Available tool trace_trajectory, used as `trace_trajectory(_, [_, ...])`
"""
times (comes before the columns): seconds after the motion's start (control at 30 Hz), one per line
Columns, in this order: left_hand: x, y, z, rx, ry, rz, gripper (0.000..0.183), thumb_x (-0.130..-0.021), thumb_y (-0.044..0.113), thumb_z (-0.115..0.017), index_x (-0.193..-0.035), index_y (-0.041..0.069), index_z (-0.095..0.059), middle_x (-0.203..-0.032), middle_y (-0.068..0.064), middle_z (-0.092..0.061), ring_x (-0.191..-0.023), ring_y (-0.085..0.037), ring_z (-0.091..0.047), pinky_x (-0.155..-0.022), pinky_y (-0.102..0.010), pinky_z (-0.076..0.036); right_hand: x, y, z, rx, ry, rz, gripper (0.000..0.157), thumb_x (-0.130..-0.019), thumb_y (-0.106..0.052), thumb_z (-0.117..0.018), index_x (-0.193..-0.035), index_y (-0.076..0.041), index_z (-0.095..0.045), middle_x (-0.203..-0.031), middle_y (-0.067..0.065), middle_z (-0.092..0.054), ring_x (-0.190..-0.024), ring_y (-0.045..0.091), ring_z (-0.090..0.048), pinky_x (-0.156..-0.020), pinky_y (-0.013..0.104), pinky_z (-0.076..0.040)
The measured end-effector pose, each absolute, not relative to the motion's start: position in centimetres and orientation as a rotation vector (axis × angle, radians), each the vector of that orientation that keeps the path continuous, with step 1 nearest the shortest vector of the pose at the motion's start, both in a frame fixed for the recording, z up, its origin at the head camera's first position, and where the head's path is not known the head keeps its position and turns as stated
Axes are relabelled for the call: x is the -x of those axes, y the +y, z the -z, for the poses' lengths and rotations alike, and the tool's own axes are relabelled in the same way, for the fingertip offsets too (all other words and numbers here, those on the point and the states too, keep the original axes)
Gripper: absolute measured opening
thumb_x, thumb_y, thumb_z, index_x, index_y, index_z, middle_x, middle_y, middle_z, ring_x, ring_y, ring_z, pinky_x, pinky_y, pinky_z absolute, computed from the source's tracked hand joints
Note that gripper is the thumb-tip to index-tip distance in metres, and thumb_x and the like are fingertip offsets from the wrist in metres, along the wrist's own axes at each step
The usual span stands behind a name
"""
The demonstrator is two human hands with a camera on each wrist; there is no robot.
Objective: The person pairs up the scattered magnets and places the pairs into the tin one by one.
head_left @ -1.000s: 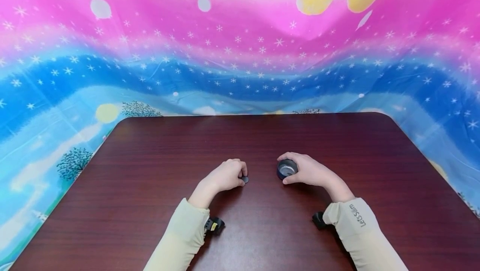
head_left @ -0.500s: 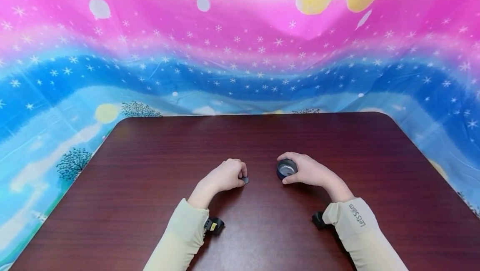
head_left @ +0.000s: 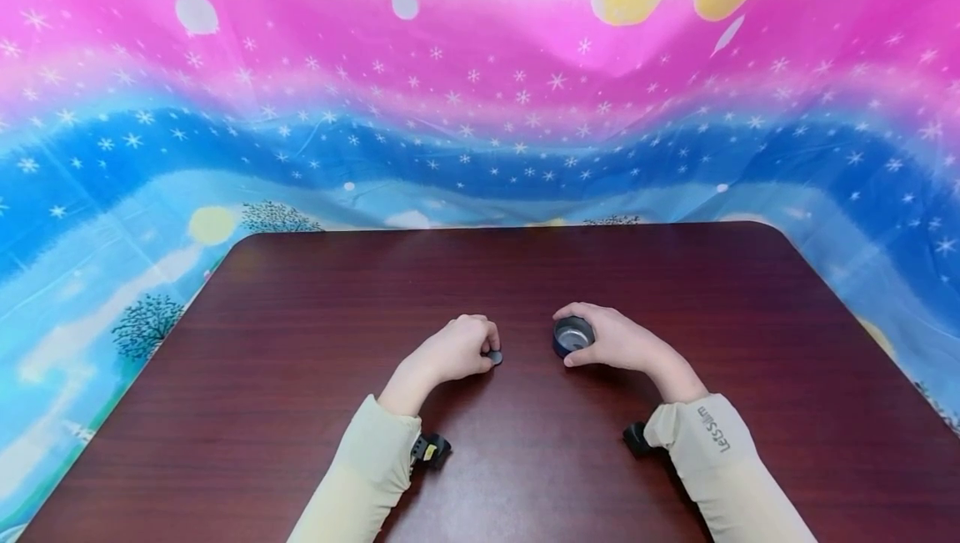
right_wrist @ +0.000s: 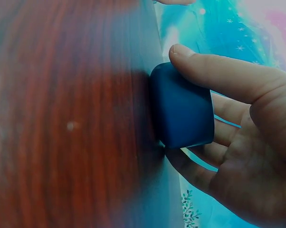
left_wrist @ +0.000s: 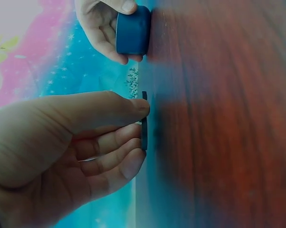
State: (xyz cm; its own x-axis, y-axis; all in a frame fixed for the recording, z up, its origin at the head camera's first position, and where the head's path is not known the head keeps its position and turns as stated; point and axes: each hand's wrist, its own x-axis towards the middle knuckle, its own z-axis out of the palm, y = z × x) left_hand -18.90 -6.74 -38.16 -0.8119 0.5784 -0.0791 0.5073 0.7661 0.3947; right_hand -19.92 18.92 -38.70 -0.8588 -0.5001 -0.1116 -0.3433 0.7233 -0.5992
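Observation:
My left hand [head_left: 456,349] pinches a thin grey disc [head_left: 496,357] between thumb and fingers. Edge-on in the left wrist view, the disc [left_wrist: 144,128] appears as a dark strip, a little above the tabletop. To its right, my right hand [head_left: 622,341] holds a small round cup [head_left: 559,345], thumb on the near side and fingers round the far side. Dark blue outside and metallic inside, the cup [right_wrist: 183,111] stands upright on the table. A darker patch shows on its inner floor; I cannot tell what it is. A short gap separates disc and cup.
Both hands work over a dark red-brown wooden table [head_left: 300,293]. Behind its far edge hangs a pink and blue printed cloth [head_left: 465,109]. Black wrist cameras are strapped at the left cuff [head_left: 375,434] and the right cuff [head_left: 697,430].
My left hand has shifted slightly to the right with the disc pinched in it. The right hand and the cup stay in nearly the same place.

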Motion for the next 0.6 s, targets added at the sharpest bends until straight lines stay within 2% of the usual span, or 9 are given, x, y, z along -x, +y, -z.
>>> trace_trajectory(0.6, [19.5, -4.4, 37.4, -0.866, 2.761, -0.56, 0.008, -0.082, 0.016, -0.066, -0.088, 0.012, -0.063, -0.083, 0.001, -0.052, -0.073, -0.012, -0.048, -0.066, -0.022, -0.042, 19.9, 18.9, 38.5, 0.677, 2.667, 0.864, 0.06, -0.074, -0.027, -0.075, -0.126, -0.014, -0.049, -0.125, 0.006, -0.051, -0.109, 0.021, -0.05, -0.088, 0.042, -0.043])
